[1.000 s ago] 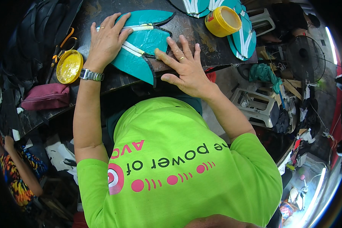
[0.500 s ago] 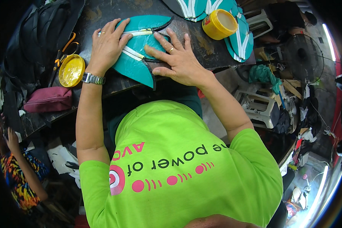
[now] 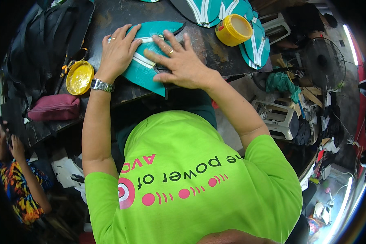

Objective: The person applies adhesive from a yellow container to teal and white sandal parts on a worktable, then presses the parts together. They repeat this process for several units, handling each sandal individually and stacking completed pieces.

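Note:
A glossy teal cut piece [image 3: 140,75] with white strips and a black edge lies on the dark table in front of me. My left hand [image 3: 117,53] rests flat across its left side, fingers stretched over a white strip. On its right part lies my right hand [image 3: 187,67], fingers spread and pressing the surface near the ends of the strips. Neither hand grips anything. The fingers and palms hide portions of the piece.
An open yellow jar [image 3: 227,34] stands at the right beside stacked teal pieces [image 3: 262,44] with white strips. Left of me lie a yellow lid [image 3: 79,78], a maroon pouch [image 3: 55,107] and black material [image 3: 44,36]. Another person's hand [image 3: 17,147] shows at far left.
My right hand has shifted left over the teal piece, its fingertips now closer to my left hand. The view has moved slightly, so the table's things sit a little lower.

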### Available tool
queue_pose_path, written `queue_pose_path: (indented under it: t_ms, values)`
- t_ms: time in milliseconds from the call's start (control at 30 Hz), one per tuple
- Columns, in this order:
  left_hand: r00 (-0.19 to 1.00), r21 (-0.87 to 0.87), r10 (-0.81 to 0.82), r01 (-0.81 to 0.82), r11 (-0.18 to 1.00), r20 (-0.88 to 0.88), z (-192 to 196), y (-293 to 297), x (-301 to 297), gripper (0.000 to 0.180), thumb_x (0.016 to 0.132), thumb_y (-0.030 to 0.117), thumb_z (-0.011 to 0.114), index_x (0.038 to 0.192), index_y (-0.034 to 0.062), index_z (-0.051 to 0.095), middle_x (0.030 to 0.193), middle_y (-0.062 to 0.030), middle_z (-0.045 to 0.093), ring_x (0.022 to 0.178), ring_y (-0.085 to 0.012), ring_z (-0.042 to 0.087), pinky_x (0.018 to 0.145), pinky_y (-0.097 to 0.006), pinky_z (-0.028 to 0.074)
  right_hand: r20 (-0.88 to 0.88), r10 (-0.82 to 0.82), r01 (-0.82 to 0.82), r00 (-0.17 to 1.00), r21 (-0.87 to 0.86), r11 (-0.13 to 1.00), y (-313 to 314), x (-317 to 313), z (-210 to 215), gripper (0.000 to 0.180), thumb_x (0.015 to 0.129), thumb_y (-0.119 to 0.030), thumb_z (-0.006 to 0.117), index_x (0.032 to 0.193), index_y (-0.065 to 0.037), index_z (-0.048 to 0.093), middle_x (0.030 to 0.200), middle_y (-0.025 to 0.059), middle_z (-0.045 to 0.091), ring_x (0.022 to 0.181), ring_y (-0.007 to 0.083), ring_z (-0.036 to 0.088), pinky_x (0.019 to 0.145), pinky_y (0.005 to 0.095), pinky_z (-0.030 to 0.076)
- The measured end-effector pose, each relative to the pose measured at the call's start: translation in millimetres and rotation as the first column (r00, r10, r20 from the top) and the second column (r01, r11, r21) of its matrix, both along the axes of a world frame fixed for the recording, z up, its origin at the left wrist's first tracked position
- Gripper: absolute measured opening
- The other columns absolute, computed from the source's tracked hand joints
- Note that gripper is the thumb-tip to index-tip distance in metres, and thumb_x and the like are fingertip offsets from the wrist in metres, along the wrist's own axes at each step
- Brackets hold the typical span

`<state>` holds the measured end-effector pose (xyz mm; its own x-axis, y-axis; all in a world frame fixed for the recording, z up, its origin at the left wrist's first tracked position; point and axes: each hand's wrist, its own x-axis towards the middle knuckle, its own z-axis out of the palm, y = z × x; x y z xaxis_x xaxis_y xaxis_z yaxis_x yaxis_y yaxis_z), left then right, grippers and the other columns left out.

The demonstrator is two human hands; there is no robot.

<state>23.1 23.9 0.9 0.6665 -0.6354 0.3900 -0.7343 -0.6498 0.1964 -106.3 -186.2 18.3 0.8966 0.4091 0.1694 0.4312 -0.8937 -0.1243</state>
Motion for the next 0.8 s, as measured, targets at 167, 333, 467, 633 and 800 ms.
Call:
queue_pose_path:
  t_ms: [167,333,467,633,800]
  values:
    - [0.998,0.021,0.001,0.001,1.0,-0.056,7,0,-1,0.048,0.101,0.038,0.051,0.144,0.0177,0.05,0.142,-0.0141,0.053,0.133,-0.0283,0.048,0.108,-0.054,0.031,-0.096,0.015,-0.013,0.995,0.029,1.0,2,-8,9,0.07,0.092,-0.072,0.043,0.153,-0.04,0.035,0.167,0.0101,0.015,0.154,0.0382,0.002,0.117,0.0693,0.001]
    - [0.989,0.023,-0.008,0.012,1.0,-0.151,15,2,2,0.054,0.099,0.042,0.054,0.146,0.0153,0.048,0.143,-0.0121,0.052,0.132,-0.0282,0.048,0.107,-0.052,0.032,-0.185,-0.011,0.101,0.983,0.486,0.868,-17,2,17,0.048,0.103,-0.057,0.039,0.113,-0.025,0.074,0.145,0.0119,0.049,0.148,0.041,0.022,0.117,0.0646,0.009]
    - [0.974,0.026,-0.005,0.012,1.0,-0.226,18,4,5,0.057,0.098,0.043,0.055,0.147,0.015,0.047,0.143,-0.0103,0.052,0.133,-0.0278,0.047,0.107,-0.05,0.032,-0.063,-0.08,0.102,0.995,0.623,0.776,-27,12,15,0.054,0.103,-0.058,0.037,0.131,-0.022,0.066,0.152,0.014,0.041,0.149,0.0393,0.02,0.119,0.0625,0.007]
    - [0.97,0.046,-0.013,0.025,0.999,-0.242,17,4,9,0.054,0.099,0.038,0.053,0.148,0.0154,0.046,0.144,-0.0088,0.051,0.135,-0.0276,0.046,0.108,-0.05,0.031,0.038,-0.236,0.232,0.971,0.1,0.968,-15,19,-2,0.066,0.099,-0.067,0.037,0.15,-0.027,0.045,0.163,0.013,0.025,0.153,0.0379,0.008,0.118,0.0656,0.003]
    - [0.962,0.013,-0.041,0.046,0.999,-0.27,10,9,14,0.053,0.1,0.036,0.051,0.148,0.0159,0.046,0.144,-0.011,0.051,0.136,-0.0284,0.044,0.109,-0.05,0.031,0.005,-0.19,0.189,0.982,0.056,0.98,-2,16,-3,0.068,0.095,-0.07,0.038,0.151,-0.031,0.044,0.164,0.012,0.023,0.154,0.0366,0.005,0.117,0.0686,0.001]
